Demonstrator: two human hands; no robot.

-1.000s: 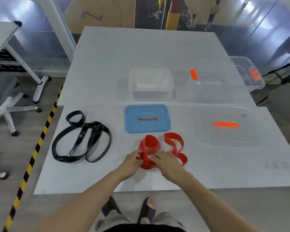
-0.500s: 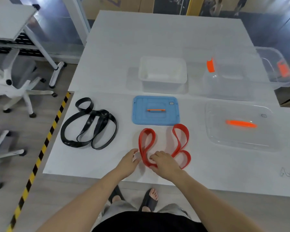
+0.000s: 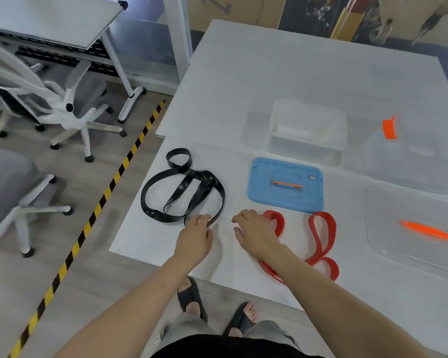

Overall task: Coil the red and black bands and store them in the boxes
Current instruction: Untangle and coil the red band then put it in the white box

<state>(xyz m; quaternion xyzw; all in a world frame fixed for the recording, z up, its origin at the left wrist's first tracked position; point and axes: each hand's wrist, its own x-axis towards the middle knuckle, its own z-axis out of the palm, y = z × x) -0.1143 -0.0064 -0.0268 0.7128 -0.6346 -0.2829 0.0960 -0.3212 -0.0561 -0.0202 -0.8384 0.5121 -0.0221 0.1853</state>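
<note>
A white table [image 3: 308, 81] stood in an office-like room, with wheeled chairs [image 3: 62, 99] on the wooden floor beside it and yellow-and-black tape [image 3: 98, 205] running along its edge. On the table the black band [image 3: 181, 192] lay in loose, overlapping loops toward the near left, uncoiled. The red band [image 3: 321, 233] sprawled in open loops to the right of it, near the front edge, also uncoiled. Behind the red band lay a blue lid [image 3: 286, 186] with an orange handle, and behind that an open small white box [image 3: 307, 130], which looked empty. Further right sat a larger clear box [image 3: 404, 161] with an orange clasp and, nearer, its clear lid [image 3: 414, 228]. The left hand [image 3: 195, 236] reached toward the black band, fingertips at or touching its near loop, fingers slightly spread and not closed on it. The right hand [image 3: 256, 231] hovered between the two bands with its fingers apart, gripping nothing, its forearm passing over part of the red band. By the look of things, neither band had been coiled or stored, so nearly the whole task remained: coiling each band and placing both in the boxes.
</note>
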